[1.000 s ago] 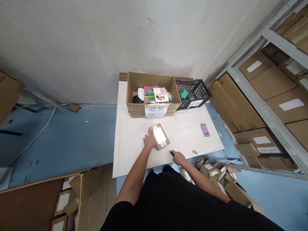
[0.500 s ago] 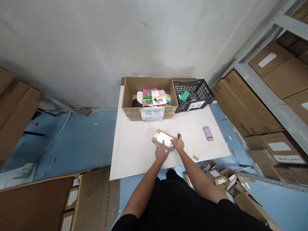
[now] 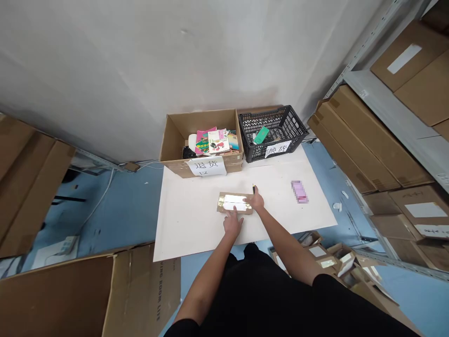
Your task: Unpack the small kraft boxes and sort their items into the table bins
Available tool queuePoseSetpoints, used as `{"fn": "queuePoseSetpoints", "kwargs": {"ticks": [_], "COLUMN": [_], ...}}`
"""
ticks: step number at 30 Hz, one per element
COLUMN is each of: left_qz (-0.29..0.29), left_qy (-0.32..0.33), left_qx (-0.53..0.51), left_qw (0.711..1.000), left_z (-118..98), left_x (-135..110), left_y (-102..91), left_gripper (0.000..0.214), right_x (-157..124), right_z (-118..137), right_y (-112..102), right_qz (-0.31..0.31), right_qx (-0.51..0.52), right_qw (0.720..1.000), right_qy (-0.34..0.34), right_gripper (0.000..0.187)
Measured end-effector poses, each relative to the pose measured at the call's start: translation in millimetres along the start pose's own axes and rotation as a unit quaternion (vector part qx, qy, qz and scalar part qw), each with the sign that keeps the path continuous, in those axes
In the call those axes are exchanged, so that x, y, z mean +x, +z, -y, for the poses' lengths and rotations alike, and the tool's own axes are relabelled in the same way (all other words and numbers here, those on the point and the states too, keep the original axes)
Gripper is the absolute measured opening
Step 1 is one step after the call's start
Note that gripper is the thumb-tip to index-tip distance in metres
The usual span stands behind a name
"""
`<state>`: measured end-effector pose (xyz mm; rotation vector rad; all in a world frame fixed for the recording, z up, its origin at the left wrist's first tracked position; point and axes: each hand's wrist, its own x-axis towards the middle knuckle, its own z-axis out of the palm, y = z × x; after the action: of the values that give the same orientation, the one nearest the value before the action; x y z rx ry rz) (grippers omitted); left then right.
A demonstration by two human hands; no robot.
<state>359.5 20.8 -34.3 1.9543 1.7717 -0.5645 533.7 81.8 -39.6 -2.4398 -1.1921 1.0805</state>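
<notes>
A small flat cardboard box (image 3: 220,209) with a white label (image 3: 231,199) and shiny tape at its ends lies on the white table (image 3: 189,229). My left hand (image 3: 233,224) is at the box's near side, fingers spread, the index finger touching the label's lower edge. At the right end of the box is my right hand (image 3: 256,200), some fingers reaching over the label. It is closed around a slim black tool with a yellow end (image 3: 253,189), which points away from me; most of it is hidden in the hand.
Behind stands an open carton (image 3: 175,169) with books (image 3: 218,142), beside a black plastic crate (image 3: 249,152) holding a green item (image 3: 261,135). A blurred pink item (image 3: 299,192) lies on the right. Shelves with cartons (image 3: 368,140) rise at right; a large carton (image 3: 147,290) stands front left.
The flat box has turned from slanting to nearly square with the table. Both hands have shifted slightly with it, and the camera view has turned somewhat.
</notes>
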Motion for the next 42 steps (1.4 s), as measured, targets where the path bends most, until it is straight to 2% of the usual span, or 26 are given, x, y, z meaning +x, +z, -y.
{"fn": "queuePoseSetpoints", "kwargs": {"ticks": [3, 5, 9, 12, 16, 18, 22, 28, 36, 42], "left_qz": [0.015, 0.003, -0.077, -0.094, -0.017, -0.002, -0.001, 0.022, 0.019, 0.014], "left_qy": [0.009, 0.036, 0.109, 0.143, 0.151, 0.146, 0.143, 0.141, 0.14, 0.151], "left_qx": [0.017, 0.03, 0.042, 0.042, 0.061, 0.072, 0.082, 0.086, 0.088, 0.074], "left_qw": [1.0, 0.999, 0.99, 0.984, 0.986, 0.987, 0.986, 0.986, 0.986, 0.986], "left_z": [-4.5, -8.1, -14.7, -16.9, -14.9, -13.4, -12.4, -11.8, -8.4, -4.1], "left_x": [-8.2, -13.8, -11.0, 6.1, 29.6, 35.7, 38.1, 39.8, 46.3, 51.4], "left_y": [-3.2, -5.1, -14.6, -24.8, -28.6, -26.1, -22.4, -25.3, -19.0, -11.9], "left_gripper": [0.082, 0.078, 0.061, 0.066, 0.07, 0.069, 0.068, 0.068, 0.067, 0.068], "right_x": [-13.8, -24.5, -38.3, -40.6, -42.4, -44.4, -47.6, -42.7, -33.4, -43.3], "right_z": [-25.7, -48.7, -90.3, -107.2, -111.6, -109.5, -104.2, -104.1, -105.2, -120.1], "right_y": [-8.1, -17.7, -39.3, -48.0, -46.6, -43.9, -39.5, -36.3, -27.7, -28.4], "right_qz": [-0.021, -0.009, 0.029, 0.059, 0.114, 0.125, 0.152, 0.098, 0.149, 0.195], "right_qx": [0.058, 0.107, 0.178, 0.197, 0.211, 0.216, 0.226, 0.241, 0.301, 0.348], "right_qw": [0.998, 0.994, 0.982, 0.976, 0.967, 0.965, 0.958, 0.963, 0.94, 0.914], "right_qy": [-0.018, -0.022, -0.057, -0.078, -0.081, -0.08, -0.087, -0.075, -0.063, -0.073], "right_gripper": [0.069, 0.057, 0.051, 0.057, 0.056, 0.052, 0.046, 0.044, 0.042, 0.041]}}
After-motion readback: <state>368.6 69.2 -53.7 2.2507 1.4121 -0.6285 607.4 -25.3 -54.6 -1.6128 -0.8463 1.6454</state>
